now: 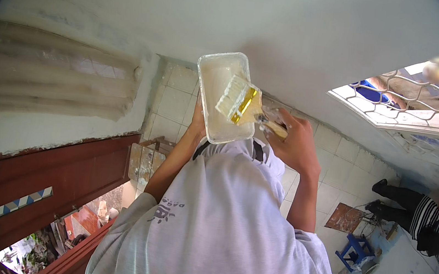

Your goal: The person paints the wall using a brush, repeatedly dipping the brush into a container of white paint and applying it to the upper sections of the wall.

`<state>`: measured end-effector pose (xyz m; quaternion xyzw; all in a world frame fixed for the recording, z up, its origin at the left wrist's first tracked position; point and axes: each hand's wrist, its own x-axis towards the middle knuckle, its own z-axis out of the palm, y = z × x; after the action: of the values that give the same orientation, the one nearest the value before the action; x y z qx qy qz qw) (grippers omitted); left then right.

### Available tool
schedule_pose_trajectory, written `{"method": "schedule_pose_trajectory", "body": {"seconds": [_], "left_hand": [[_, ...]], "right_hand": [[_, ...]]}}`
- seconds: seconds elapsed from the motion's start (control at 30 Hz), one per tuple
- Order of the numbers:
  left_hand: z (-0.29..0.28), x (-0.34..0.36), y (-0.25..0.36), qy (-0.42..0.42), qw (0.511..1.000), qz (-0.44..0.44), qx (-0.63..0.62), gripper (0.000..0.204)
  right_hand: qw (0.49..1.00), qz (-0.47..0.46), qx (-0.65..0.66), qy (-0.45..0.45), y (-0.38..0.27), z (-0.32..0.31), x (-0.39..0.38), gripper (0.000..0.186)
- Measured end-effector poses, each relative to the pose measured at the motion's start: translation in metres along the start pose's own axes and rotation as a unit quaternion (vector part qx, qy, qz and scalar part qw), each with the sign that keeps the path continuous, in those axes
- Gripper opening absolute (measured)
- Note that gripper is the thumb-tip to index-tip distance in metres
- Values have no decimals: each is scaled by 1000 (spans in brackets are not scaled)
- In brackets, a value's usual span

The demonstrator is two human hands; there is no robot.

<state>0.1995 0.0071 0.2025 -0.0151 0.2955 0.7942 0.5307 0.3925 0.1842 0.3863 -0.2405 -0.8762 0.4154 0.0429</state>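
Note:
My left hand (198, 116) holds a white rectangular paint tray (214, 72) from its left side, and most of its fingers are hidden behind the tray. Pale paint coats the inside and rim. A wide paintbrush (244, 104) is gripped by its wooden handle in my right hand (295, 142). Its whitish bristles lie over the tray's open face, pointing to the upper left. Whether they touch the tray floor I cannot tell. Paint marks the fingers of my right hand.
A pale wall (191, 17) rises ahead, with a grilled window (402, 97) at right. Brown wooden door (46, 186) stands at left near a paint-spotted wooden stool (144, 163). At lower right are a blue stool (354, 252), a brown board (344, 218) and a person in dark trousers (402, 202).

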Motion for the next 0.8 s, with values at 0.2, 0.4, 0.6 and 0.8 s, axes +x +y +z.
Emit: {"method": "schedule_pose_trajectory", "body": {"seconds": [0.2, 0.4, 0.6, 0.8], "left_hand": [[-14, 5, 5, 1, 1000, 6, -7, 69], [-30, 3, 2, -5, 999, 37, -25, 64], [-19, -4, 10, 0, 999, 21, -29, 65], [-16, -19, 30, -8, 1000, 15, -23, 63]], "right_hand": [[982, 8, 189, 22, 44, 34, -16, 49], [926, -43, 371, 45, 53, 59, -23, 52], [961, -118, 244, 52, 47, 55, -20, 45], [834, -18, 551, -19, 34, 74, -19, 47]]}}
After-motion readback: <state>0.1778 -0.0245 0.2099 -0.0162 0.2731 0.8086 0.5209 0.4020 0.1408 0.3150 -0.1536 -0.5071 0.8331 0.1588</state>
